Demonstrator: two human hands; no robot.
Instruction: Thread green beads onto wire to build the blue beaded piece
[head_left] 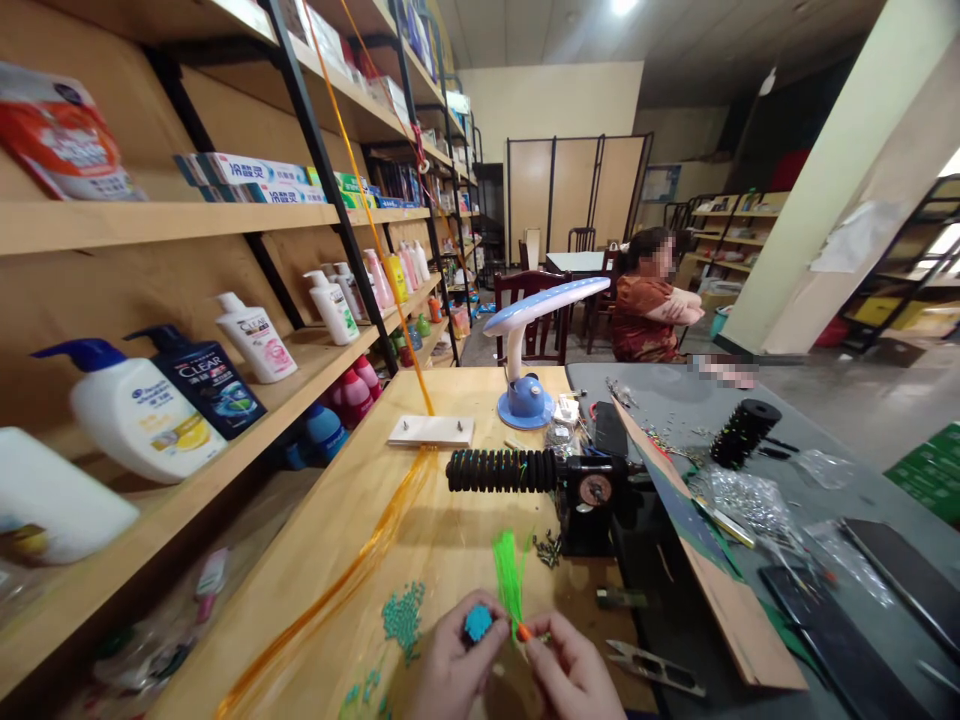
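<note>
My left hand [452, 662] is closed around a small blue round object [478, 622] at the bottom of the view. Beside it, my right hand [571, 674] pinches a small orange piece [523, 632] at the base of a bundle of bright green strands [510, 573] that fan upward. Both hands hover over a wooden table [450, 490]. A pile of small teal beads [405, 615] lies just left of my left hand. A black ribbed roller on a small black machine [525, 470] stands beyond the hands.
Orange cord [352, 580] runs along the table up to the shelves. A blue-and-white desk lamp [529, 350], metal snips [652, 665], and a black spool [742, 430] are nearby. Shelves with shampoo bottles [142, 410] line the left. A seated person [649, 310] is at the back.
</note>
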